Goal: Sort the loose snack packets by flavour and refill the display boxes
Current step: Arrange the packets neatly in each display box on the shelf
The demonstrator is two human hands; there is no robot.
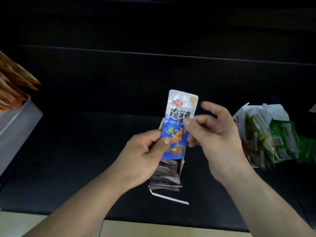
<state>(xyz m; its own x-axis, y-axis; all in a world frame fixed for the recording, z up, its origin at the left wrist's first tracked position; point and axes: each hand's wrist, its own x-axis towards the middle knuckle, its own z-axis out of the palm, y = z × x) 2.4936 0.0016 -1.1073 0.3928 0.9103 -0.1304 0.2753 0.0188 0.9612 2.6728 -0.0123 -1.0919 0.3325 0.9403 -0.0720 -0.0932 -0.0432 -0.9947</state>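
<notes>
I have the blue packet [180, 111] held between both hands, in the air just over the open display box [181, 168] on the dark counter [68, 168]. My left hand [145, 149] pinches its lower left edge with the thumb on the front. My right hand [217, 134] pinches the right edge about halfway up, and the rest of its fingers [207, 105] are spread loose.

The packet's long axis runs away from me, white sealed end pointing far and leaning slightly right, printed face up toward me. The box lies along nearly the same line, directly below the packet's near end, with more packets filed inside. I judge the next move to be straight down, and the left hand is the lower and closer to the box. The box of green packets [282, 142] sits well off to the right.
</notes>
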